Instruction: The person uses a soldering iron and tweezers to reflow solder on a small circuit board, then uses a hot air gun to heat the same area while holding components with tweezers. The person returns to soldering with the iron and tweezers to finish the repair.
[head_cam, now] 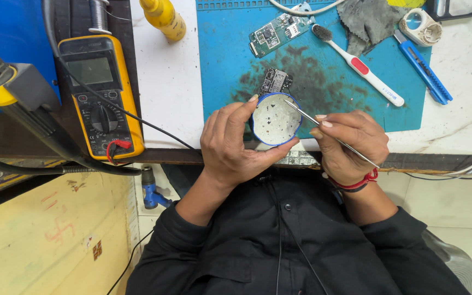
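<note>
Blue-rimmed round tin point(275, 120) with whitish paste flecked with dark specks; work mat point(323, 76) blue, smudged black at centre. Multimeter point(100, 93) yellow with dark grey face; toothbrush point(359, 65) white with red grip. Tabletop point(170, 93) white; wristband point(356, 184) red.

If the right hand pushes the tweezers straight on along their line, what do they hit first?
The right hand aims the tweezers up-left; the tip is already over the small round tin in the left hand, so likely its whitish contents, though depth is unclear.

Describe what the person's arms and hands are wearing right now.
Both arms are in black long sleeves pushed up above the wrists. The left hand is bare, with nothing on its wrist. The right hand has a red thread band around the wrist. No gloves or rings visible.
</note>
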